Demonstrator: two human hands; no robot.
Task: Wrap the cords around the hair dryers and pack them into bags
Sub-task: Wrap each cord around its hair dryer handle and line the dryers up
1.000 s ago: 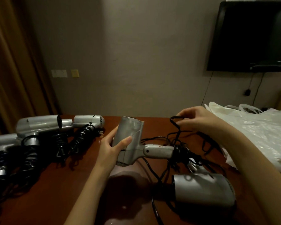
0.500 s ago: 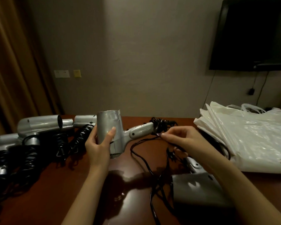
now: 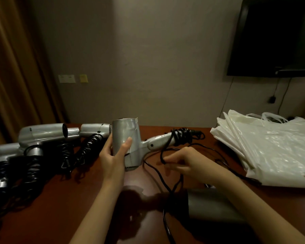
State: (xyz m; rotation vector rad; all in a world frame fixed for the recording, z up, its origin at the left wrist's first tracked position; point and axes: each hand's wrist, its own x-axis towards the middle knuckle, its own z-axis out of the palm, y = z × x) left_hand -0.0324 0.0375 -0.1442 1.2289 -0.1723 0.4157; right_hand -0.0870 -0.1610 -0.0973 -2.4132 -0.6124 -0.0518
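Hair dryer [image 3: 126,138], silver, is held up over the table [image 3: 60,199] w/ its barrel upright and its handle sticking out to the right, slightly upward. Left hand [image 3: 113,155] grips the barrel, thumb across the front, fingers curled round the back. Black cord [image 3: 182,136] is already coiled several turns round the far end of the handle; a loose length drops from the coil down to the right hand [image 3: 187,164], which pinches a loop of it btwn fingertips, though the hand is motion-blurred so exact finger layout is hard to read. More cord trails off below the hands, across the table toward the near edge.

2nd silver dryer [image 3: 213,203] lies on the table near the person, partly behind the right forearm, cord strands tangled beside it.

On the left side of the table sits a group of wrapped dryers [image 3: 48,134], silver bodies w/ black cords wound round the handles, lying side by side, touching or nearly so; a plug lies among them.

On the right side lies a stack of white plastic bags [image 3: 271,147], flat, handles toward the wall.

Background: dark wall-mounted TV [image 3: 275,36] upper right w/ cables hanging under it, wall sockets [image 3: 67,78] low on the wall, brown curtain [image 3: 12,67] at left
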